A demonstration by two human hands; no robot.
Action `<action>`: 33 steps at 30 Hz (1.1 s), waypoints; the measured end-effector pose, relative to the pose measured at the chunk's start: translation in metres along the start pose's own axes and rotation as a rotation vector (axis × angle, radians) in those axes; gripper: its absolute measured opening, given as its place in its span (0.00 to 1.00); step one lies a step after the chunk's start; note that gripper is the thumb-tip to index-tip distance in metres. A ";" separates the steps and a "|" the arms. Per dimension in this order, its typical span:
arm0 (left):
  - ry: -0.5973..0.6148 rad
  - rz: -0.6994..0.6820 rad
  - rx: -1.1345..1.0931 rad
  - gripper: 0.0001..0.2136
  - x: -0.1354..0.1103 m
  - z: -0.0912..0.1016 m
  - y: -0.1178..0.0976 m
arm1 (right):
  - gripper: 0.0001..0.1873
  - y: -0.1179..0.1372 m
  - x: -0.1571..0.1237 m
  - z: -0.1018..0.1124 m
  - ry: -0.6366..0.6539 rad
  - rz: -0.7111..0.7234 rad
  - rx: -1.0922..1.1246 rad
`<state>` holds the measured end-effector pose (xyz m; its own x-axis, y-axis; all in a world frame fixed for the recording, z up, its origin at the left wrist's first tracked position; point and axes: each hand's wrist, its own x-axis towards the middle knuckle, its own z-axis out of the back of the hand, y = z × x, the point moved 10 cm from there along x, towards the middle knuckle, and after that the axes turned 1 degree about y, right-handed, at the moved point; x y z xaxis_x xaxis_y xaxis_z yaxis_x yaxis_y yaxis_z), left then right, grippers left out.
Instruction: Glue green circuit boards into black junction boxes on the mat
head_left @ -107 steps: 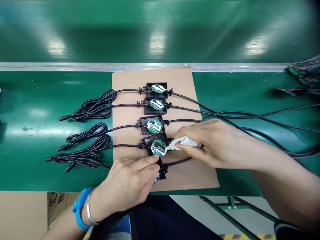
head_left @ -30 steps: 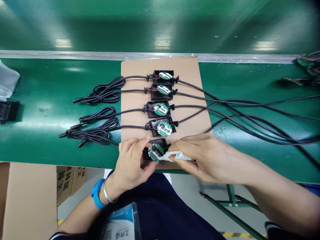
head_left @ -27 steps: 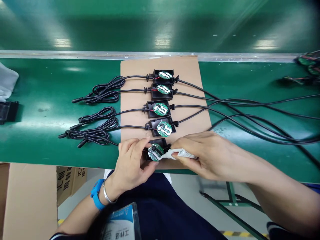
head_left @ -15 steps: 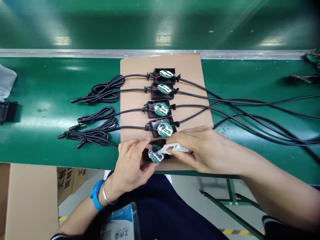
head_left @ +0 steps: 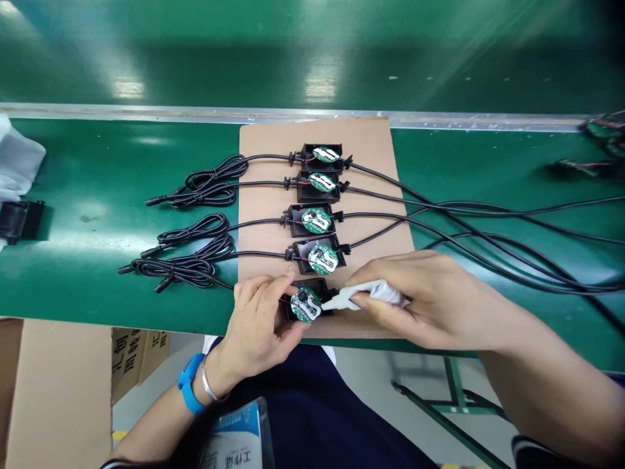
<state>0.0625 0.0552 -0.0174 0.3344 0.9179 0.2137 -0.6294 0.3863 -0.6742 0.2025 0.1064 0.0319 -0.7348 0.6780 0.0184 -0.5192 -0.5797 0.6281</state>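
Note:
Between the thumb and fingers of my left hand [head_left: 261, 319] is a round green circuit board [head_left: 305, 305] with white paste on its face, tilted over a black plastic case [head_left: 319, 286]. My right hand [head_left: 420, 299] is wrapped round a white glue tube [head_left: 375, 293], its tapered nozzle pointing left at the board's right edge. Beyond them stands a column of similar open cases, among them a near one [head_left: 307, 247] and a far one [head_left: 334, 148]. Each has a paste-marked board, such as this circuit board [head_left: 323, 259], and cables on both sides.
Under the cases lies a cardboard sheet [head_left: 263, 140] on the green table [head_left: 97, 273]. Bundled black cables [head_left: 205, 244] lie left, and long cables [head_left: 469, 238] cross at right. A loose black case [head_left: 22, 220] sits far left; a carton [head_left: 63, 391] stands below.
The glue nozzle has moved right, from the middle of the board to its edge, together with my right hand. White paste now shows as a curved line on the board. My left hand stays put.

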 end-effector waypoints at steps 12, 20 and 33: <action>-0.005 -0.014 -0.035 0.33 0.002 -0.001 0.003 | 0.11 0.017 0.016 -0.022 -0.037 0.123 -0.156; -0.003 -0.021 -0.049 0.34 0.000 0.000 0.003 | 0.16 0.044 0.017 -0.023 -0.062 0.256 -0.374; -0.037 -0.117 0.019 0.29 0.001 0.008 -0.004 | 0.09 -0.188 -0.045 0.134 -1.026 -0.823 0.281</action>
<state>0.0598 0.0555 -0.0092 0.3806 0.8690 0.3161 -0.6009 0.4923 -0.6298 0.3918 0.2451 0.0178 0.4657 0.8833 0.0544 -0.4512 0.1841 0.8732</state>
